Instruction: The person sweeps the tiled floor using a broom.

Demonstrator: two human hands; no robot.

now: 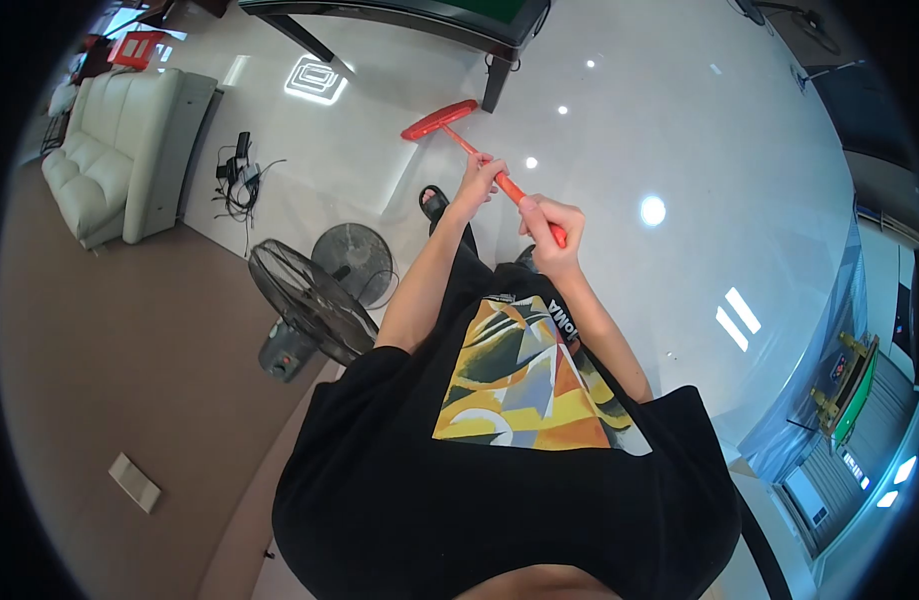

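Note:
A long-handled red flat mop (440, 119) reaches out over the glossy floor in front of me, its wide head low near a table leg. My left hand (483, 180) is closed around the handle farther down, toward the head. Higher up, my right hand (554, 230) grips the handle (510, 188) close to its top end, which pokes out below the fist. The handle slants from my right hand up and left to the head. My sandalled foot (434, 203) shows just left of my left hand.
A standing fan (310, 310) with a round base (354, 262) is at my left. Black cables (242, 190) lie on the floor near a cream sofa (130, 150). A dark-framed table (410, 30) stands ahead, its leg (496, 85) by the mop head. Plastic sheeting (805, 370) hangs at right.

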